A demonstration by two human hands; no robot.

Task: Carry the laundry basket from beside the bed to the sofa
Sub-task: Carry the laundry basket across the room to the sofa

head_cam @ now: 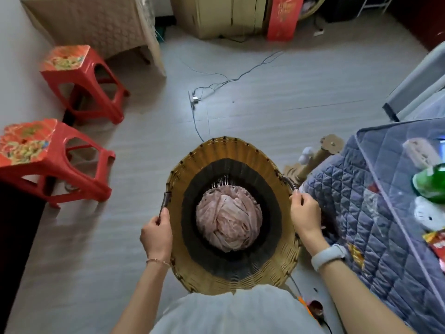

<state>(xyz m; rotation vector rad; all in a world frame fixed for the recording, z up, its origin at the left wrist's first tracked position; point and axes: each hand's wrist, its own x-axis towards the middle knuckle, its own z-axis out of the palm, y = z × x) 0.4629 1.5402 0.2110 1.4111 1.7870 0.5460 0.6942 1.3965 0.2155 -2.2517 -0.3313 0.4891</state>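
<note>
Nearest, the left hand point(156, 235) is curled round the basket's left handle point(165, 201), and the right hand point(304, 213) is curled round the right handle point(290, 183); a pale band point(328, 256) sits on the right wrist. Between them is the basket point(231, 150), round and woven, tan at the rim and black lower inside, with a crumpled pink cloth point(228, 220) in its bottom. It is right in front of the person, just beside the bed point(375, 213), whose blue quilt lies to the right. Left stand two red stools point(79, 83). On the floor point(277, 92) beyond the basket lies a power strip point(193, 98) with trailing cables. A cardboard box point(216, 18) stands farthest.
</note>
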